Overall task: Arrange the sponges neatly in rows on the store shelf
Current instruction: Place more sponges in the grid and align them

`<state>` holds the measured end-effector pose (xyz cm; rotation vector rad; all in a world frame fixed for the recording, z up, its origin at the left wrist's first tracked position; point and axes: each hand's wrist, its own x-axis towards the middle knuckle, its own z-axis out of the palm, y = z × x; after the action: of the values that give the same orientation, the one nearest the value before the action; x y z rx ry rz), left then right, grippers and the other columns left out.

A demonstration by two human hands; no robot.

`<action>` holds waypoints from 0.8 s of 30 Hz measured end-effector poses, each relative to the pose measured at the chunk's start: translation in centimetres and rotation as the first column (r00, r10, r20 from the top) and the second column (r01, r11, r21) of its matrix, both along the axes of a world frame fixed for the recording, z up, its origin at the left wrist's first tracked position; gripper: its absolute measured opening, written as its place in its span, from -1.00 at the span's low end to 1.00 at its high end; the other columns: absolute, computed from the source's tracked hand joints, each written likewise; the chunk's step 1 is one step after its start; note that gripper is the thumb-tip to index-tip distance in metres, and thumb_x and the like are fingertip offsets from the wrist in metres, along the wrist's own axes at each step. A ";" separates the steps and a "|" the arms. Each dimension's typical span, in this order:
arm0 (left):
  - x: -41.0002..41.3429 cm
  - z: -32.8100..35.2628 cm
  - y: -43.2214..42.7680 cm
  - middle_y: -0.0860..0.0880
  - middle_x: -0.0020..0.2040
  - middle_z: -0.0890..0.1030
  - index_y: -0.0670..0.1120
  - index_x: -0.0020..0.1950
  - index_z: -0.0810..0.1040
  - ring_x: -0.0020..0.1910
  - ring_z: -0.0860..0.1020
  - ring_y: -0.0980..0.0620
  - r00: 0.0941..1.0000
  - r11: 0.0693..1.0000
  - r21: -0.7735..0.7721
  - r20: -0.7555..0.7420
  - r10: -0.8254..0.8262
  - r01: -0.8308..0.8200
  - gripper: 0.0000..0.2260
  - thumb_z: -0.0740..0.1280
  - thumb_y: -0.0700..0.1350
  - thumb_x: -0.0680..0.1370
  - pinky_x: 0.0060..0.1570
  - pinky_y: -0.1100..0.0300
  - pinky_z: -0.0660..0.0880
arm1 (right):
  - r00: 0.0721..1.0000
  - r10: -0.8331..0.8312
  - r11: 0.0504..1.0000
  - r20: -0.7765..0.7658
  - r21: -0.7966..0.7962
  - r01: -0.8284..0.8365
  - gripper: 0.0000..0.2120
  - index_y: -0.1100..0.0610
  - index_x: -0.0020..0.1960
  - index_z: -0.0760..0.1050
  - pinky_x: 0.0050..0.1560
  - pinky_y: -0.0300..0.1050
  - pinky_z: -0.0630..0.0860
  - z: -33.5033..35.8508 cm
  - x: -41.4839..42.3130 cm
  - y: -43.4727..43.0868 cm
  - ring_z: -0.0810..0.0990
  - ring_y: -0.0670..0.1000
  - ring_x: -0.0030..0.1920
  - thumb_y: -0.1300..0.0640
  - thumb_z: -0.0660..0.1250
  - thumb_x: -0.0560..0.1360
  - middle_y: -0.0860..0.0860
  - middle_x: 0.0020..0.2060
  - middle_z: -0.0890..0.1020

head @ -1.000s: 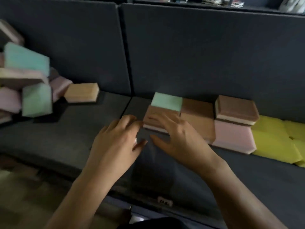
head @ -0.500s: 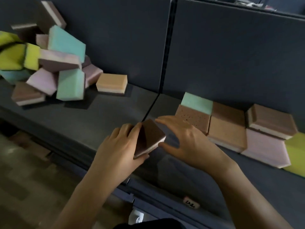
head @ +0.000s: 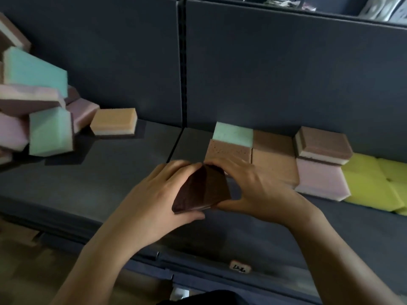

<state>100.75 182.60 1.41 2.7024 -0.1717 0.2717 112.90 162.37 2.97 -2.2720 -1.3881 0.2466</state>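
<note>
A dark brown sponge [head: 201,190] is tilted just above the dark grey shelf [head: 114,172]. My left hand [head: 154,194] grips its left side and my right hand [head: 253,188] holds its right side, fingers curled over its top. Behind them lies a row: a reddish-brown sponge [head: 229,149], a mint green sponge [head: 233,133], an orange-brown sponge [head: 273,164], a pink sponge [head: 319,179] with a brown-and-white sponge [head: 323,144] on it, and yellow sponges [head: 374,181].
A loose heap of sponges [head: 37,106], mint, pink and brown, sits at the far left, with an orange sponge [head: 113,123] beside it. A shelf back panel [head: 264,73] rises behind. A price label [head: 240,266] hangs on the shelf's front edge.
The dark brown sponge, first flat on the row's front left, was lifted by my left hand; now both hands hold it, tipped more upright. The view shifted.
</note>
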 end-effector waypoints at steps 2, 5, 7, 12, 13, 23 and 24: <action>0.7 0.2 -0.6 0.22 0.38 0.30 0.14 0.47 0.24 0.33 0.34 0.18 0.999 0.999 -0.013 0.023 -0.035 0.036 -0.29 0.31 0.33 0.38 0.16 0.22 0.42 | 1.000 -0.026 1.000 0.008 -0.001 0.026 -0.28 -0.12 0.47 0.24 0.27 -0.33 0.36 0.1 0.0 -0.9 0.38 -0.21 0.31 -0.21 0.45 0.41 -0.18 0.35 0.41; 1.6 0.4 -1.6 0.21 0.41 0.31 0.12 0.49 0.26 0.38 0.31 0.19 0.996 0.996 -0.026 0.041 -0.079 0.080 -0.30 0.28 0.31 0.40 0.20 0.19 0.42 | 0.997 -0.078 0.997 0.004 0.015 0.078 -0.26 -0.15 0.48 0.21 0.22 -0.48 0.29 0.4 -0.1 -2.5 0.32 -0.30 0.29 -0.18 0.47 0.41 -0.20 0.39 0.37; 2.3 0.4 -2.3 0.17 0.45 0.32 0.09 0.51 0.27 0.42 0.29 0.15 0.994 0.995 -0.022 0.054 -0.095 0.096 -0.30 0.29 0.28 0.42 0.25 0.13 0.43 | 0.993 -0.119 0.993 0.016 0.018 0.118 -0.24 -0.14 0.50 0.19 0.21 -0.51 0.26 0.5 -0.2 -3.5 0.29 -0.31 0.30 -0.18 0.47 0.41 -0.19 0.42 0.35; 3.9 0.4 -3.9 0.04 0.53 0.24 0.03 0.50 0.31 0.52 0.18 -0.02 0.979 0.981 0.131 0.122 -0.161 0.145 -0.30 0.34 0.24 0.41 0.37 -0.01 0.24 | 0.971 -0.238 0.969 0.013 0.073 0.236 -0.29 -0.13 0.51 0.21 0.29 -0.55 0.17 0.3 0.1 -5.8 0.24 -0.33 0.33 -0.25 0.37 0.44 -0.15 0.42 0.38; 4.2 0.4 -4.2 0.03 0.52 0.24 0.02 0.49 0.30 0.51 0.20 -0.05 0.980 0.976 0.161 0.114 -0.164 0.145 -0.27 0.40 0.22 0.38 0.37 -0.03 0.25 | 0.967 -0.254 0.963 0.002 0.096 0.253 -0.34 -0.10 0.49 0.27 0.34 -0.48 0.23 0.2 0.2 -6.1 0.29 -0.30 0.34 -0.23 0.36 0.47 -0.13 0.41 0.41; 5.4 1.4 -6.2 0.11 0.36 0.39 0.04 0.43 0.32 0.13 0.55 0.12 0.979 0.986 -0.046 0.133 -0.154 0.162 -0.46 0.35 0.07 0.48 0.00 0.21 0.58 | 0.934 -0.347 0.903 -0.082 0.239 0.356 -0.45 -0.10 0.39 0.31 0.14 -0.46 0.38 0.0 -0.2 -8.2 0.46 -0.28 0.19 -0.03 0.46 0.48 -0.22 0.20 0.48; 5.5 1.3 -6.3 0.09 0.40 0.35 0.02 0.46 0.30 0.20 0.52 0.10 0.975 0.985 -0.038 0.155 -0.161 0.168 -0.43 0.37 0.04 0.47 0.07 0.20 0.55 | 0.926 -0.367 0.895 -0.094 0.236 0.378 -0.48 -0.10 0.37 0.32 0.11 -0.45 0.41 -0.1 -0.2 -8.3 0.48 -0.27 0.15 -0.05 0.44 0.49 -0.21 0.17 0.50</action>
<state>106.25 176.30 2.73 2.5981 -0.4254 0.4254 112.72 154.08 2.91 -2.2438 -0.8747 -0.0037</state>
